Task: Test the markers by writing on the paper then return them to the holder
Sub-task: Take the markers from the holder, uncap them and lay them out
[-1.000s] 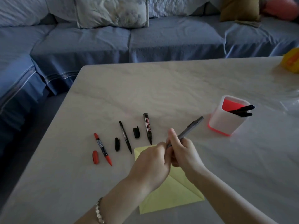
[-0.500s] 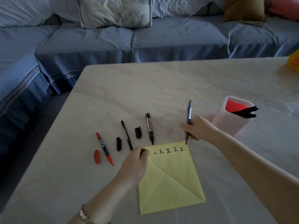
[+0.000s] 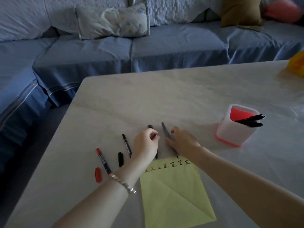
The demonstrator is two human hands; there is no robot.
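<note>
Pale counter (image 3: 189,96), centre frame: your right hand (image 3: 184,142) lay loosely on the grey marker (image 3: 166,131); left hand (image 3: 146,145) pinched something small, maybe a cap. Uncapped tips could dry, or smear the yellow paper (image 3: 174,195).

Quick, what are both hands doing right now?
Left hand: fingers curled shut, apparently pinching a small dark cap; hard to tell.
Right hand: holding the grey marker against the table.

A pale marble-patterned table (image 3: 181,96) stands before a blue fabric-covered corner sofa (image 3: 131,51) bearing a pale floral cushion (image 3: 113,22), an olive cushion (image 3: 241,11) and a pink cushion (image 3: 282,9).
</note>
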